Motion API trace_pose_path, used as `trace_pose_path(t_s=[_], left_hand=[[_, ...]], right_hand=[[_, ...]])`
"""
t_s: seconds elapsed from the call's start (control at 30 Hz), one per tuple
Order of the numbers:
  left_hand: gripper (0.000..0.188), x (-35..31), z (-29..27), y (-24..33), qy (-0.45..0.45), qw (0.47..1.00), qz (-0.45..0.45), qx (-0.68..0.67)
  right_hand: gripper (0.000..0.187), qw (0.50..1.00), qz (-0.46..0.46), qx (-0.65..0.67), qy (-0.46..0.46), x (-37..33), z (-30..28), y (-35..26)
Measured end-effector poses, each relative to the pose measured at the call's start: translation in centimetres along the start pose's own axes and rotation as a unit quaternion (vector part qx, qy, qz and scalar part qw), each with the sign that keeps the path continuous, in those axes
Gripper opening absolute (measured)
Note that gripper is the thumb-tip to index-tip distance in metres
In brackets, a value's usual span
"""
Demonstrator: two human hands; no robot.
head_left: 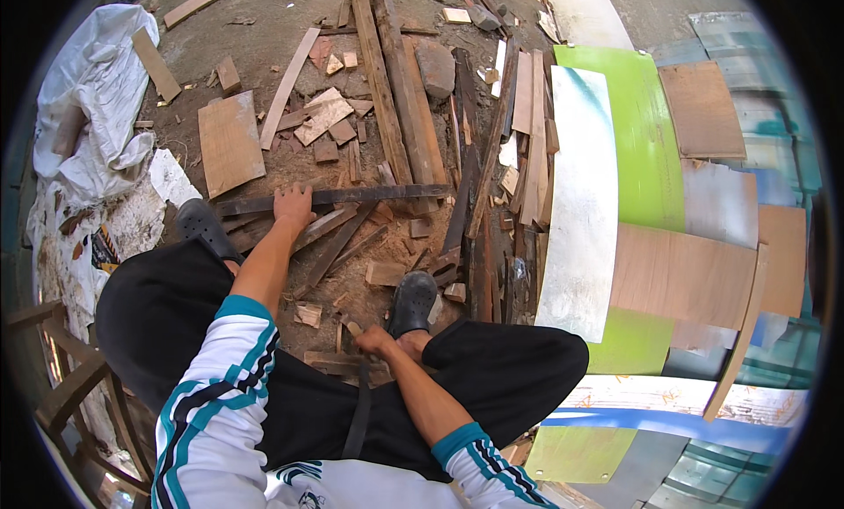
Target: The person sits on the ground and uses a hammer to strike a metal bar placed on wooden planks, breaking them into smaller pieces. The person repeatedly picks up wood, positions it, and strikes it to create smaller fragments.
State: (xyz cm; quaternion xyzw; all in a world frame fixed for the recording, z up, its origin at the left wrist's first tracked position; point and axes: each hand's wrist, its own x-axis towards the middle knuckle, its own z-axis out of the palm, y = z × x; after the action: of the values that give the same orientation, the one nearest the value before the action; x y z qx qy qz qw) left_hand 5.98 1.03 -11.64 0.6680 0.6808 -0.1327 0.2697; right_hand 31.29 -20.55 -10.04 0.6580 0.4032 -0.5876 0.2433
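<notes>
My left hand [293,206] is closed over a long dark wooden strip [378,193], which lies crosswise above several loose wood pieces. Between my shoes, my right hand [376,342] grips a tool by its pale wooden handle [354,329]. A dark flat strip [359,417] runs from below that fist toward my lap; whether it is the tool's blade I cannot tell. Near my right shoe [413,303] lies a small wood block [385,273]. Thin dark sticks [334,250] slant under the long strip.
Long beams [382,87] and a square board [230,143] lie ahead among offcuts. White and green sheets [576,201] with plywood pieces [684,276] cover the right side. At left are a white sack [92,96] and a wooden frame [75,390].
</notes>
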Motion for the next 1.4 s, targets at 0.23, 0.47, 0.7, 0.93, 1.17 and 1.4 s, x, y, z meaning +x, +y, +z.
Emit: trace_pose_path(t_s=[0.23, 0.47, 0.7, 0.93, 1.17, 1.4], left_hand=[[0.035, 1.4, 1.2, -3.1, 0.093, 0.985, 0.125, 0.080], [0.049, -2.8, -3.6, -2.6, 0.067, 0.979, 0.194, -0.016], [0.051, -7.4, -6.1, -4.3, 0.011, 0.983, 0.148, -0.109], [0.069, -11.4, -7.5, -3.7, 0.060, 0.912, 0.052, -0.402], [0.062, -13.4, -4.7, 2.2, 0.138, 0.839, 0.002, -0.527], [0.044, -14.7, 3.1, 2.5, 0.184, 0.844, -0.154, -0.479]], right_hand=[[0.032, 1.000, -0.019, -0.007, -0.002, 1.5, 0.0, -0.1], [0.042, 0.999, 0.000, -0.033, -0.013, 1.6, 0.4, -1.1], [0.042, 0.986, -0.067, -0.150, 0.017, 2.7, 2.7, -3.8], [0.036, 0.983, -0.100, -0.140, 0.066, -0.5, 1.7, -5.6], [0.024, 0.988, -0.022, 0.142, 0.061, 3.6, 0.4, -2.1], [0.033, 0.921, 0.007, 0.385, 0.061, -1.3, -3.7, -5.6]])
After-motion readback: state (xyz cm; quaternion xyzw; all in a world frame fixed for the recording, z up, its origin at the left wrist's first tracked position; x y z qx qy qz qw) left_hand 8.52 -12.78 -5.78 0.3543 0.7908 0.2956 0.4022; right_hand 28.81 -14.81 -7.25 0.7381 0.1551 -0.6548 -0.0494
